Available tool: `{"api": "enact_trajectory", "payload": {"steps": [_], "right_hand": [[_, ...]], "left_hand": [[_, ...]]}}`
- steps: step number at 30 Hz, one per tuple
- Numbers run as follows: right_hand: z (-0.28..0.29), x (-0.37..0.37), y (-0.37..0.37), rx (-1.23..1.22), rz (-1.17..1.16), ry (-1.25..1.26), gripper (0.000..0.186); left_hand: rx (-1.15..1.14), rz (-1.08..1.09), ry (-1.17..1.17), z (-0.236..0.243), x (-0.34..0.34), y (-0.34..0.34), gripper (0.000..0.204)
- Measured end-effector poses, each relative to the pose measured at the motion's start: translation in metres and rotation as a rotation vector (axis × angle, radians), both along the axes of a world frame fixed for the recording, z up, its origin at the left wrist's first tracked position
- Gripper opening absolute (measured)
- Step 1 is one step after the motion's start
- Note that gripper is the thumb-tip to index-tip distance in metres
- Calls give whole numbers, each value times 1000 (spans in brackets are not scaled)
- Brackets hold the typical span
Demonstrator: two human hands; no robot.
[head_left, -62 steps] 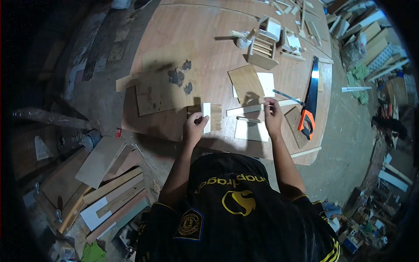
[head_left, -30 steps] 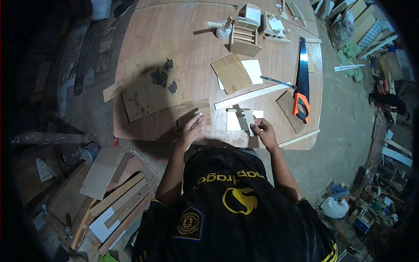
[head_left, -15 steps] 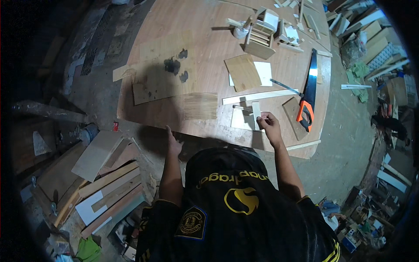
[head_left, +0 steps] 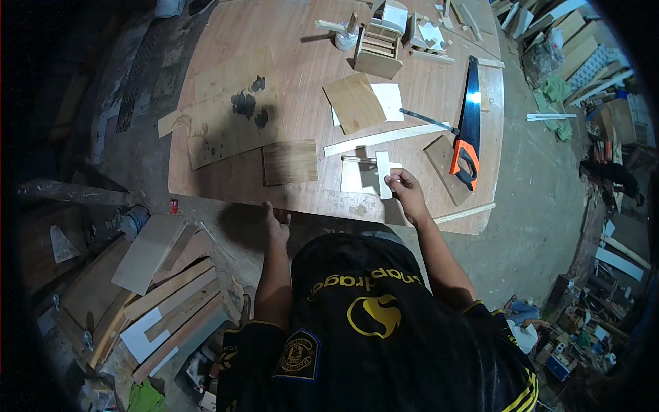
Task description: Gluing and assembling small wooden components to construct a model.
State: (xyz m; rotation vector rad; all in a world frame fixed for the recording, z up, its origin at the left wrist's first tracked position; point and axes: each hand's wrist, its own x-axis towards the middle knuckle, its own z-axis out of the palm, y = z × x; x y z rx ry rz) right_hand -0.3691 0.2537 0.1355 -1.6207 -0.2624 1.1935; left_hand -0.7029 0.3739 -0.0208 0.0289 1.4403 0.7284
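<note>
My right hand (head_left: 405, 192) pinches a small white wooden piece (head_left: 384, 168) upright in the picture, over a white board (head_left: 357, 178) with a thin stick (head_left: 359, 159) across its top. My left hand (head_left: 276, 221) is at the table's near edge, fingers apart and holding nothing. Above it lies a streaky plywood square (head_left: 290, 163). A long white strip (head_left: 350, 145) lies beyond the white board. Right of my right hand are a brown board (head_left: 443, 172) and a handsaw (head_left: 465, 163) with an orange-black handle, beside a thin blue-grey tool (head_left: 425, 120).
On the table (head_left: 240, 14) are a stained plywood sheet (head_left: 220, 137), small wooden assemblies (head_left: 377, 55) and a cup with sticks (head_left: 345, 40). Offcuts (head_left: 171, 309) are piled lower left; more wood (head_left: 576, 48) crowds the right. A person (head_left: 522, 323) is at lower right, among clutter.
The white piece has passed from my left hand to my right, moving rightward over the white board. My left hand has let go and drawn back leftward to the table's edge.
</note>
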Motion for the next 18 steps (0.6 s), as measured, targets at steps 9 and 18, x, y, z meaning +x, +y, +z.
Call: {"api": "enact_trajectory", "payload": {"steps": [9, 18], "right_hand": [[-15, 8, 0, 21, 299, -400, 18], [-34, -4, 5, 163, 701, -1161, 26]], "left_hand": [[-179, -294, 192, 37, 47, -38, 49], [731, -541, 977, 58, 70, -63, 19]]}}
